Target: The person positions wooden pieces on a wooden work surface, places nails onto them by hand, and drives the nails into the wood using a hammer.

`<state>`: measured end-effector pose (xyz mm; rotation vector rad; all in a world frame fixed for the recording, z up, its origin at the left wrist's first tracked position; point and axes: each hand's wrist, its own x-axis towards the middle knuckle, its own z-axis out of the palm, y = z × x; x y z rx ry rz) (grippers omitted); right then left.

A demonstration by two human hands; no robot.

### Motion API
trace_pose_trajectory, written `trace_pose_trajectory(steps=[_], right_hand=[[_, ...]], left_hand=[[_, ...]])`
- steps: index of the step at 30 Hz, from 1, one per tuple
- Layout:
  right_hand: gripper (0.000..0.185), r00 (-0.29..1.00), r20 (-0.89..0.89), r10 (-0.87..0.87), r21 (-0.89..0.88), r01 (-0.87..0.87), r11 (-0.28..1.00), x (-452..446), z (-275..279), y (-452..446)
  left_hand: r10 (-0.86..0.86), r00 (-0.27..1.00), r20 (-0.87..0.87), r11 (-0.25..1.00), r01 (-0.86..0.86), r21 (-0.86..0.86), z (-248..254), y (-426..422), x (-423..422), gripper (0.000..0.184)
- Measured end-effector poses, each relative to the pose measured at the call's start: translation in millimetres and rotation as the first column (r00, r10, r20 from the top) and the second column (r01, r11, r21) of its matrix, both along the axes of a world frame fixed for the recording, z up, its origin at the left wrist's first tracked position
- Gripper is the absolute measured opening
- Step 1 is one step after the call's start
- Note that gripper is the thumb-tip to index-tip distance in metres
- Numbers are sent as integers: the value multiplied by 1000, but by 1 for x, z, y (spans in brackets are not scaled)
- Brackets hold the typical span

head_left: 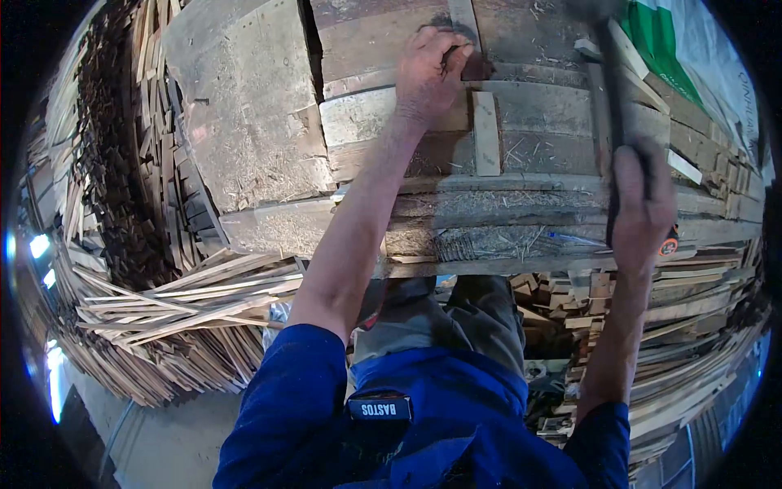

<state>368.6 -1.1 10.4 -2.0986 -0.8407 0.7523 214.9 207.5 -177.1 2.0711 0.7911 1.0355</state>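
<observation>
My left hand (432,73) is closed on the boards at the top of the wooden bench (546,110); what its fingers pinch is too small to make out. A pale wood strip (486,134) lies just below and right of it. On the right, my right hand (643,200) is wrapped round the handle of a hammer (612,90), which is raised and blurred, its dark head near the top edge. A blue pen (578,239) lies on the bench's near edge, left of my right hand.
Thin wood strips (195,301) are heaped at the left, with more stacked wood (692,310) at the right. A green and white sheet (664,49) covers the upper right. An orange and black round object (669,245) sits beside my right hand. Wood shavings litter the bench.
</observation>
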Motion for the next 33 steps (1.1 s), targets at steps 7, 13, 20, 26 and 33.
trace_pose_trajectory(steps=[7, 13, 20, 26, 33], right_hand=[[22, 894, -407, 188, 160, -133, 978, 1, -7, 19], [36, 984, -83, 161, -103, -169, 980, -12, -56, 19], [36, 989, -42, 143, -57, -145, 988, -19, -46, 23], [35, 953, 73, 295, -118, -286, 951, -12, -70, 21], [31, 991, 65, 117, 150, -126, 981, -30, -51, 14]], left_hand=[[-35, 998, 51, 996, 39, -83, 9, 2, 2, 12], [-45, 998, 36, 982, 51, -181, 13, 0, -3, 13], [-43, 998, 55, 988, 50, -149, 8, 1, -4, 14], [-43, 999, -15, 994, 41, -98, 8, 6, -2, 13], [-34, 999, 20, 995, 36, -97, 9, 2, -3, 12]])
